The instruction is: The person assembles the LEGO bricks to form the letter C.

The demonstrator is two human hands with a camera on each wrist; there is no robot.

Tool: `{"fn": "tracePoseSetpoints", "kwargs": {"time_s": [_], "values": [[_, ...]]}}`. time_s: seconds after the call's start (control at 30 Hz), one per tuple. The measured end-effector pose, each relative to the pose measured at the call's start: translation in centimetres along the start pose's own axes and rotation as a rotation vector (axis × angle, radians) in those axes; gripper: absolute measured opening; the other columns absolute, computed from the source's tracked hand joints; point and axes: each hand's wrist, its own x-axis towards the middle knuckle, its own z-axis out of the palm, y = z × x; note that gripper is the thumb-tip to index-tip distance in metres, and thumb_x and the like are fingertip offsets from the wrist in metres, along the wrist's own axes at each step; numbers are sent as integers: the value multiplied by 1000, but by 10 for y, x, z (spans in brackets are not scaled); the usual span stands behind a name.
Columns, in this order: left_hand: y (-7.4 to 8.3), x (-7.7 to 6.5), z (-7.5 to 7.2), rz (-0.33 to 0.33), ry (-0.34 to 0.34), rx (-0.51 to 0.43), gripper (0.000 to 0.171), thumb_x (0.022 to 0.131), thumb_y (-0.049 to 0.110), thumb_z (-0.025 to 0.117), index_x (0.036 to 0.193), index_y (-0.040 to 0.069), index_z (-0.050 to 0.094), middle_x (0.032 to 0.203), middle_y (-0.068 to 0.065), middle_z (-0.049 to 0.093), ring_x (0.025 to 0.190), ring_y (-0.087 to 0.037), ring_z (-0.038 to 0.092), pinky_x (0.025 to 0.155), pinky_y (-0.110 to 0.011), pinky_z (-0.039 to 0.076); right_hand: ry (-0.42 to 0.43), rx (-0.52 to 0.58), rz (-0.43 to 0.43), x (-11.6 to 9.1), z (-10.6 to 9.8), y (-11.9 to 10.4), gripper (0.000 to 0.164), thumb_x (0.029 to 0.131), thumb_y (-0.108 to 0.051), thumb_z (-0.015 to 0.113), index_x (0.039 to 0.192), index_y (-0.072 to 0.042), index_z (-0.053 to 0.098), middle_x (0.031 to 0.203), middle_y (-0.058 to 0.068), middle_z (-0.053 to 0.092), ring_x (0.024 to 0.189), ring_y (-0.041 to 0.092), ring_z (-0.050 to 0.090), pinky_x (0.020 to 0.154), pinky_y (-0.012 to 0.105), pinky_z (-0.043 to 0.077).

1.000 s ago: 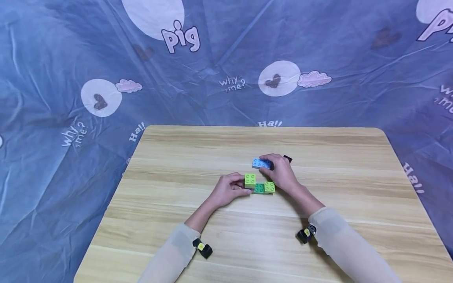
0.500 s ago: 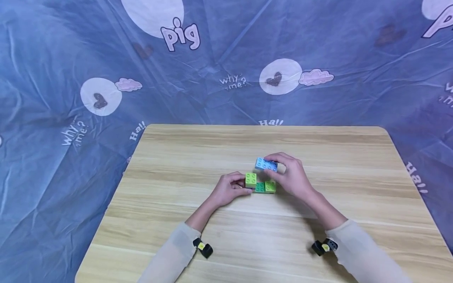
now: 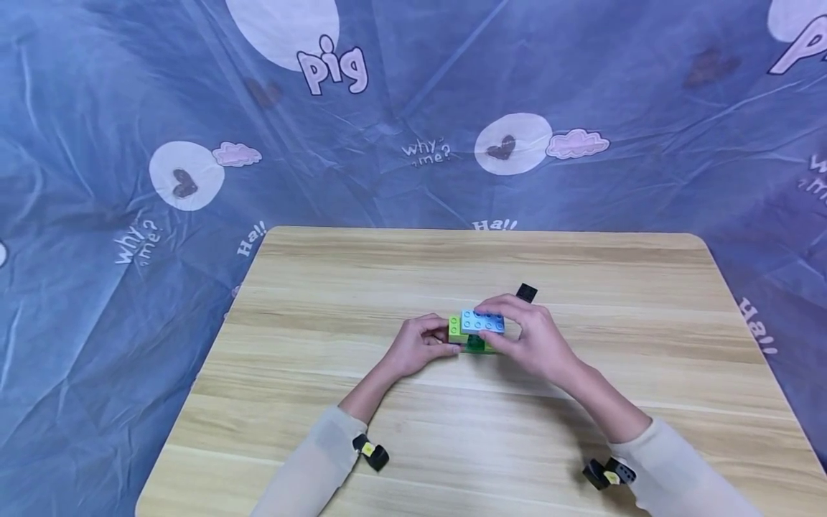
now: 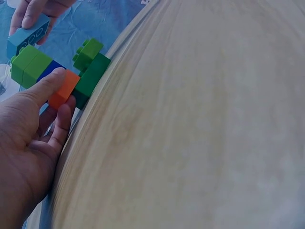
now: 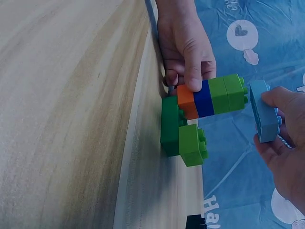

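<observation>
My left hand point(image 3: 416, 350) pinches the lower part of a brick tower, with its thumb against the orange brick point(image 5: 187, 104) and blue brick point(image 5: 204, 101). Two lime green bricks point(image 5: 228, 93) cap this tower. It stands on one end of a long dark green brick point(image 5: 170, 126) lying on the table; a single lime brick point(image 5: 191, 145) sits on the other end. Between thumb and fingers, my right hand point(image 3: 533, 336) holds a light blue eight-stud brick point(image 3: 481, 322). The right wrist view shows that brick just above the tower's top studs, with a small gap.
A small black brick point(image 3: 527, 292) lies on the wooden table point(image 3: 362, 273), behind the right hand. Blue printed cloth point(image 3: 388, 93) hangs behind the table and down its sides. Both wrists carry small black cameras.
My right hand has lifted the light blue brick from farther back on the table and brought it toward me, over the tower. The left hand keeps its place. The black brick shows more fully.
</observation>
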Motion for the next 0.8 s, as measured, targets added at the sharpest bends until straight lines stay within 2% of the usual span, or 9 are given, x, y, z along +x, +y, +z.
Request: {"fn": "tracePoseSetpoints", "kwargs": {"time_s": [0.37,0.8], "values": [[-3,0,0,49,-1,22,43,85,12,90,125,6,76,104,-4,72,89,-11,73,77,-29,65,-13,-3,7,-2,1,2,40,83,-2,90,120,-11,78,121,3,75,106,22,73,86,31,62],[0,0,0,37,5,49,42,86,13,90,125,9,77,105,-4,73,88,-10,72,76,-29,64,-68,-3,-18,3,-2,1,36,86,-2,87,120,-11,78,124,4,75,113,25,72,87,40,64]]}}
